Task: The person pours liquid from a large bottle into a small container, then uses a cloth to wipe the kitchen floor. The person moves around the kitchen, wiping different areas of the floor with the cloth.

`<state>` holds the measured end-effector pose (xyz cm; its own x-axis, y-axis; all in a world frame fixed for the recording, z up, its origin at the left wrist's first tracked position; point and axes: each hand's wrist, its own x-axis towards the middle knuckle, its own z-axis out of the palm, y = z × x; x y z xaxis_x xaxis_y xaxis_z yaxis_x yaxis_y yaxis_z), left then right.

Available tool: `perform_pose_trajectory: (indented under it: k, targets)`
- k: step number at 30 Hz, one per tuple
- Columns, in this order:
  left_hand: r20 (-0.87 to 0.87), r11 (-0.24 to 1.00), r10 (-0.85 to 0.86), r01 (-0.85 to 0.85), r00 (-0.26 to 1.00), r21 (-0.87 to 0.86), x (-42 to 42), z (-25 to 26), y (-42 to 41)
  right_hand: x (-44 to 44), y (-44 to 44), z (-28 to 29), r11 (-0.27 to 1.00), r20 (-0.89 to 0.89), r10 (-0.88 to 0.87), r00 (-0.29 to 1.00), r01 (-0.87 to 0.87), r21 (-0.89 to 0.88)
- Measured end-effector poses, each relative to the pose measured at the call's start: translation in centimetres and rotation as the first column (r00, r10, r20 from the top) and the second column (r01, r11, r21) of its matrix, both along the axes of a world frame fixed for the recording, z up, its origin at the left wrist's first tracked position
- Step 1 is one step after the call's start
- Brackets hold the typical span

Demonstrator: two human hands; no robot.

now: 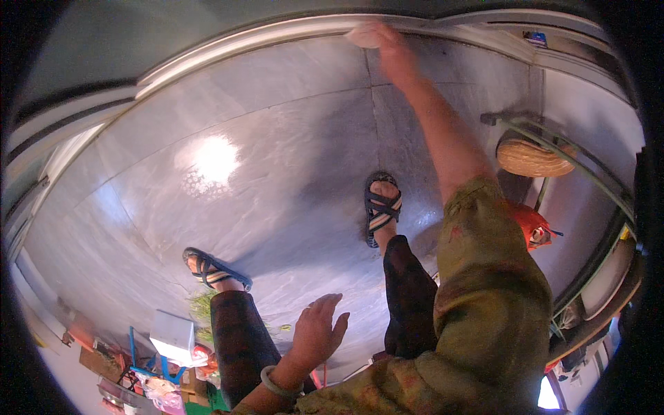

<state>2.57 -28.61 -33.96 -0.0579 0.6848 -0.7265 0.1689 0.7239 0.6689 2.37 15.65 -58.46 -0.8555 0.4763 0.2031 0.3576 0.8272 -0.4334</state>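
My right hand (386,44) is stretched far forward and holds a pale cloth (363,36) against the white ledge (290,30) where the grey tiled floor (270,155) meets the dark panel. The hand is slightly blurred. Near my body, my left hand (319,329) hovers above the floor with its fingers apart, holding nothing; a pale bangle (275,384) circles its wrist. Between the hands are my feet in dark strapped sandals, one sandal (383,207) at the centre right and the other sandal (215,270) farther left.
A green metal frame (586,150) and a round woven item (537,158) stand on the right, with a red bag (534,225) below. At lower left are a white box (173,334), green stalks (205,311), plastic bags (161,391) and cardboard. A small blue packet (535,39) lies at upper right.
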Motion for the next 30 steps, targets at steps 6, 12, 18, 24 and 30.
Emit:
perform_pose_trajectory:
  k: [6, 12, 18, 24, 30]
  targets:
    - [0.007, 0.998, -0.021, 0.022, 1.0, -0.064, 0.2, -0.4, 0.2, 5.8, 4.9, 0.1, 0.628, 0.547, -0.667, 0.506, 0.777, 0.046]
    - [0.057, 0.998, 0.039, -0.037, 0.998, -0.048, -0.6, -0.4, 0.4, 12.6, 9.9, -8.3, 0.867, 0.534, -0.458, 0.711, 0.225, 0.444]
    - [0.122, 0.998, 0.061, -0.056, 0.991, -0.041, -1.5, -0.3, 0.0, 3.3, 9.5, -13.5, 0.646, 0.061, -0.761, 0.646, 0.746, 0.161]
    - [0.171, 0.989, 0.119, -0.102, 0.978, -0.108, -3.1, 1.2, -1.1, -11.2, -7.6, -6.0, 0.431, 0.002, -0.877, 0.48, 0.79, -0.435]
    - [0.196, 0.992, 0.109, -0.093, 0.974, -0.09, -4.6, 1.7, -2.4, -22.6, -17.6, -9.1, 0.25, -0.218, -0.963, 0.161, 0.222, -0.942]
